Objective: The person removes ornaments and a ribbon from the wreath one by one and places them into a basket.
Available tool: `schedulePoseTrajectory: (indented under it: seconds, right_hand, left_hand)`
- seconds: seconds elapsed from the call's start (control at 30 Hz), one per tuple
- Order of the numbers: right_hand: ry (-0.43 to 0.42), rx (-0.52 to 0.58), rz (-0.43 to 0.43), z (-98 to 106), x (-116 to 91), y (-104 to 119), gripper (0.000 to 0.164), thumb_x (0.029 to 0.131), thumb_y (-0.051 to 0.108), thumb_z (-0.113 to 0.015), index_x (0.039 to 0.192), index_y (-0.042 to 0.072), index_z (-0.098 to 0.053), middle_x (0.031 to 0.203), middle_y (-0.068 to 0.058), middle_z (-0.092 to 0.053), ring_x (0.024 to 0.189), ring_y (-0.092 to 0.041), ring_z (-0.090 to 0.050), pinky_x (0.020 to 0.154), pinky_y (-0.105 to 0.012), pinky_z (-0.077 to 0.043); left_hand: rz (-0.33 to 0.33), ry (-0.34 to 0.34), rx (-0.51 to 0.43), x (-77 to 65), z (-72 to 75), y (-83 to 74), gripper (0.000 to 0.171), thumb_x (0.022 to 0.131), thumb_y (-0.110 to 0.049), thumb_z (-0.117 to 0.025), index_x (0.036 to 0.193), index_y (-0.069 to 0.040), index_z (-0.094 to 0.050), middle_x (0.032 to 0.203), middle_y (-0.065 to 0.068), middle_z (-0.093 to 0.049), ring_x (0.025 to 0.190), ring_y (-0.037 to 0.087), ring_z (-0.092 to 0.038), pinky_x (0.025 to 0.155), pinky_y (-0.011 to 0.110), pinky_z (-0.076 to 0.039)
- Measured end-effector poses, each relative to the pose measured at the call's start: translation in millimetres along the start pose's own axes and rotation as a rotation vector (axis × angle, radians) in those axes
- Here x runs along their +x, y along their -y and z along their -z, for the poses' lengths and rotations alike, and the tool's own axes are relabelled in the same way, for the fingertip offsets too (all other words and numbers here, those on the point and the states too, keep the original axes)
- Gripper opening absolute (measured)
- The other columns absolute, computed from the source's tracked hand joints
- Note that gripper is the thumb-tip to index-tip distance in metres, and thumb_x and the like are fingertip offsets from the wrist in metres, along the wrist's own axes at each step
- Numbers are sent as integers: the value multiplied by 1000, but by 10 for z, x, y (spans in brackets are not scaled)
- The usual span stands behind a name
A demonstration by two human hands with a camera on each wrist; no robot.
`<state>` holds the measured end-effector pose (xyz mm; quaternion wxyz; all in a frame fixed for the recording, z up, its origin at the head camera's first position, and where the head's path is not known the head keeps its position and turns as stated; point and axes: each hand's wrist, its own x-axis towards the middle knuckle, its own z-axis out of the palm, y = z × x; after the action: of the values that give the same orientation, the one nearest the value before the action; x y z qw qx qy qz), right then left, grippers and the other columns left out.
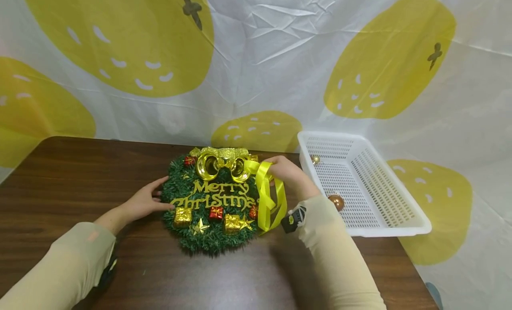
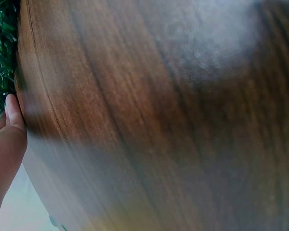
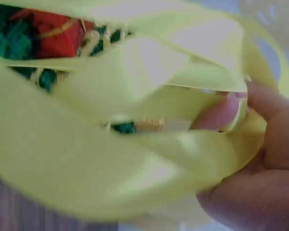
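Observation:
A green Christmas wreath (image 1: pixel 212 244) lies on the brown table, with gold "Merry Christmas" lettering (image 1: pixel 216 199), two gold bells (image 1: pixel 208 167) and small red and gold gift boxes (image 1: pixel 182 216) on it. My left hand (image 1: pixel 142 202) rests against its left edge, thumb and fingers spread; the left wrist view catches the thumb (image 2: pixel 13 113) beside the green tinsel. At the wreath's upper right, my right hand (image 1: pixel 291 175) pinches a looped yellow ribbon (image 1: pixel 265 199) between thumb and fingers. The loops hang over the wreath's right side and fill much of the right wrist view.
To the right stands a white plastic basket (image 1: pixel 390 231) holding a copper-coloured ball (image 1: pixel 336 202) and a smaller gold ball (image 1: pixel 315 159). Behind the brown table (image 1: pixel 192 283) hangs a white cloth (image 1: pixel 276 56) printed with large yellow fruit.

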<state>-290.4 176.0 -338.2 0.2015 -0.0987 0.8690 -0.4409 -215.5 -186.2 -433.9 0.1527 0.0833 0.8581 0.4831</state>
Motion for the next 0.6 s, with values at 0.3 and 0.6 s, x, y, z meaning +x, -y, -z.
schedulePoseTrajectory:
  seconds: [0.3, 0.6]
  right_hand:
    - [189, -12, -32, 269, -97, -209, 30, 87, -1, -45, 109, -7, -64, 68, 2, -61, 48, -8, -47, 45, -19, -43]
    - [196, 5, 6, 378, -158, -209, 22, 88, -1, -46, 100, -7, -63, 58, 3, -55, 46, -7, -45, 47, -19, -44]
  left_hand:
    - [3, 1, 9, -5, 6, -16, 97, 84, -24, -70, 150, 0, -3, 145, 41, -12, 125, 57, -32, 97, 58, -42]
    - [7, 0, 12, 5, 1, -19, 98, 83, -26, -71, 150, 0, -4, 146, 40, -12, 126, 57, -31, 99, 58, -41]
